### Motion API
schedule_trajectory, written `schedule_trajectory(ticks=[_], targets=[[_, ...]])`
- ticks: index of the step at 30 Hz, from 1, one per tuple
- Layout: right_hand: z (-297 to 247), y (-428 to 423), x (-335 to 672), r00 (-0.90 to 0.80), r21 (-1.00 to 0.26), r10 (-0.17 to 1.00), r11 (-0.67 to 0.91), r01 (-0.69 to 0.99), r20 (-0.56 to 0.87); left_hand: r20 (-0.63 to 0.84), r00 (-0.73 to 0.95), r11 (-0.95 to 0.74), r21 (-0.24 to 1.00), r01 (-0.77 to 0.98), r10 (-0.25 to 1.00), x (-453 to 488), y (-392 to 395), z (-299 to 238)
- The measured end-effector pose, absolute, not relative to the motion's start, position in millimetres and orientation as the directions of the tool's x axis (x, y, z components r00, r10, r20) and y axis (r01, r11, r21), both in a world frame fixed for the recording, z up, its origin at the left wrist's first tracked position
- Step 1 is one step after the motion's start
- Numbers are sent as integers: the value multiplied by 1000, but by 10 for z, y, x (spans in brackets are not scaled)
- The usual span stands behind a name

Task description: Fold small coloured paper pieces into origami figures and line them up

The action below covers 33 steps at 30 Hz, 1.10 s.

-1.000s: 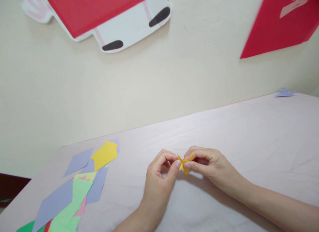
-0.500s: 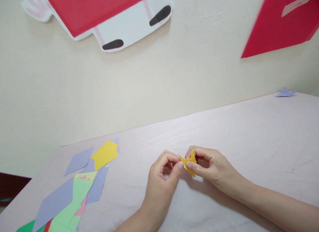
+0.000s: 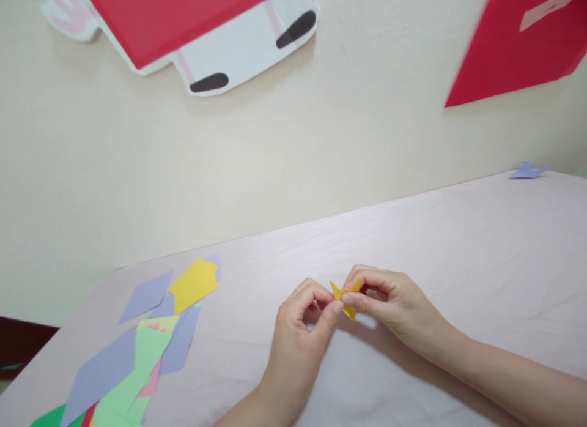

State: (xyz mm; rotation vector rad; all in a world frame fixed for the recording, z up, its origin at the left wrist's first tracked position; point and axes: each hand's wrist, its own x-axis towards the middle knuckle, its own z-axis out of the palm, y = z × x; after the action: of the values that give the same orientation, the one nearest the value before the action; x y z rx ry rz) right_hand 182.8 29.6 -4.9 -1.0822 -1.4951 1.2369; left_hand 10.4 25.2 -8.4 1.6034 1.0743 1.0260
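Observation:
A small piece of folded yellow paper (image 3: 350, 313), with pointed tips sticking up and one pointing down, is held just above the table between both hands. My left hand (image 3: 305, 329) pinches its left side between thumb and forefinger. My right hand (image 3: 389, 298) grips the right side, thumb in front and fingers curled behind. The fingertips hide part of the folds.
The pale-covered table (image 3: 440, 243) meets a cream wall (image 3: 257, 158). Loose sheets lie at left: yellow paper (image 3: 192, 286), purple paper (image 3: 103, 369) and light green paper (image 3: 137, 366). A folded purple paper figure (image 3: 527, 171) stands at the far right edge. Red-and-white decorations (image 3: 183, 23) hang above.
Both hands have drawn slightly closer together around the folded yellow paper. Its upper tips and lower point have shifted a little, the right tip now sitting lower.

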Motion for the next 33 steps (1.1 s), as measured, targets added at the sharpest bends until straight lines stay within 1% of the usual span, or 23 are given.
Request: schedule_trajectory(ticks=[4,7,9,13,17,22,28,33], targets=[[-46,301,1822,-256,-996,965,70,59,53,217,244,-270,940,209,945,96,247,-53],[-41,303,1820,-233,-998,972,22,66,6,240,211,-286,932,225,948,89,266,-79],[-35,304,1825,-226,-996,974,19,90,-2,224,208,-269,937,222,952,87,282,-106],[-41,307,1838,-240,-994,971,8,111,-19,147,242,-196,961,193,959,88,301,-130],[-64,318,1827,-256,-997,966,-19,75,-38,118,244,-168,966,196,963,89,290,-101],[-71,329,1802,-284,-999,959,14,30,4,78,272,-131,974,183,959,107,288,-73],[-98,324,1812,-235,-1000,972,-5,-18,-1,45,305,-117,968,222,951,141,300,-113],[-101,319,1812,-207,-999,978,1,-47,11,55,321,-135,963,235,945,159,282,-126]])
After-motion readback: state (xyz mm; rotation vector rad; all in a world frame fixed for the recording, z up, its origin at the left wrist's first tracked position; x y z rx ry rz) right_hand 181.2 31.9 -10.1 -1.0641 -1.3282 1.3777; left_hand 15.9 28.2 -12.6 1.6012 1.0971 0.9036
